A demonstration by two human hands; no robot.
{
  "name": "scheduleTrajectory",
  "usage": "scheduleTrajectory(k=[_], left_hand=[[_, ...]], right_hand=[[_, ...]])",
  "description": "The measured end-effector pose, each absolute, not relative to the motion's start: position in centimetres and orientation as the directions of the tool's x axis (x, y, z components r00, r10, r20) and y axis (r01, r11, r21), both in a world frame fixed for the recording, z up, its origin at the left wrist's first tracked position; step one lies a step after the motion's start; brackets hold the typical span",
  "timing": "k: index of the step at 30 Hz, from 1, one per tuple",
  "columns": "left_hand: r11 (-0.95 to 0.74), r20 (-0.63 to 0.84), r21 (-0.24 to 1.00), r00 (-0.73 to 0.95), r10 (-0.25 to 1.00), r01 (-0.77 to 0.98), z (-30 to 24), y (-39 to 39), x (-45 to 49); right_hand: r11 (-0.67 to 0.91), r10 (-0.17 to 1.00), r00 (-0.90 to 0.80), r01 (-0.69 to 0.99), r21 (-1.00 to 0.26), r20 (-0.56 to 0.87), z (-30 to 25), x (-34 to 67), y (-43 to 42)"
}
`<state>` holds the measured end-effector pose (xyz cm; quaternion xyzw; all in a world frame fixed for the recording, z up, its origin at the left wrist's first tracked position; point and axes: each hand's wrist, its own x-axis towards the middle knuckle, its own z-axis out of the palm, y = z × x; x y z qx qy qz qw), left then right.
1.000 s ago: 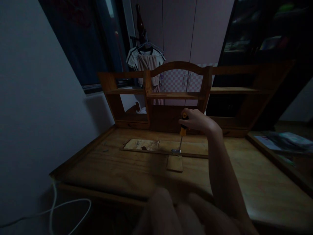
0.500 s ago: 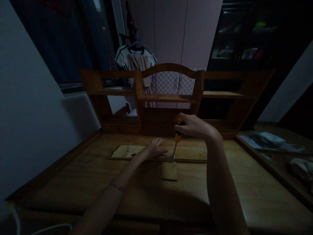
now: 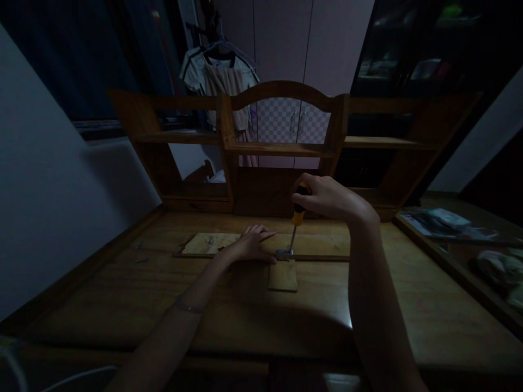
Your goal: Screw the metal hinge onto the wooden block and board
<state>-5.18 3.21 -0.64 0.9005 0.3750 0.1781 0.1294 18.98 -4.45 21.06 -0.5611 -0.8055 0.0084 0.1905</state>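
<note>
My right hand (image 3: 322,196) is wrapped round the yellow and black handle of a screwdriver (image 3: 298,218). Its shaft slants down to a small metal hinge (image 3: 283,254) lying where a long wooden board (image 3: 322,245) meets a small square wooden piece (image 3: 283,276). My left hand (image 3: 254,245) rests over the long board with its fingers spread. The thumb reaches to the left end of the hinge. Just how the screwdriver tip sits on the hinge is too dark and small to make out.
Two small metal bits (image 3: 141,260) lie on the wooden desktop (image 3: 143,305) at the left. A wooden shelf unit (image 3: 281,148) stands along the back. Papers and bags (image 3: 449,220) are on a lower surface at the right. Clothes (image 3: 223,76) hang behind.
The view has tipped down slightly. My left hand has shifted so its thumb now lies beside the hinge. My right hand keeps its grip on the screwdriver, still over the hinge.
</note>
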Motion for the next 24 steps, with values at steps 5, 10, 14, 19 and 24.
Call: scheduleTrajectory(k=[5, 10, 14, 19, 24], left_hand=[[-0.680, 0.254, 0.375, 0.636, 0.728, 0.629, -0.6, 3.3, -5.0], [-0.681, 0.277, 0.392, 0.626, 0.729, 0.618, -1.1, 3.4, -5.1], [-0.672, 0.246, 0.426, 0.637, 0.730, 0.605, -1.1, 3.9, -5.2], [-0.688, 0.551, 0.661, 0.427, 0.717, 0.300, 4.5, 0.0, -4.1], [-0.669, 0.683, 0.722, 0.028, 0.730, -0.179, 10.5, -15.2, -3.4]], right_hand=[[0.401, 0.884, -0.322, 0.894, -0.199, 0.339, 20.8, 18.9, -4.1], [0.391, 0.879, -0.320, 0.908, -0.150, 0.353, 20.7, 18.7, -4.3], [0.382, 0.897, -0.305, 0.899, -0.212, 0.320, 20.6, 18.7, -4.4], [0.368, 0.905, -0.293, 0.903, -0.223, 0.310, 20.4, 18.9, -4.0], [0.337, 0.920, -0.267, 0.913, -0.230, 0.289, 20.6, 19.0, -4.1]])
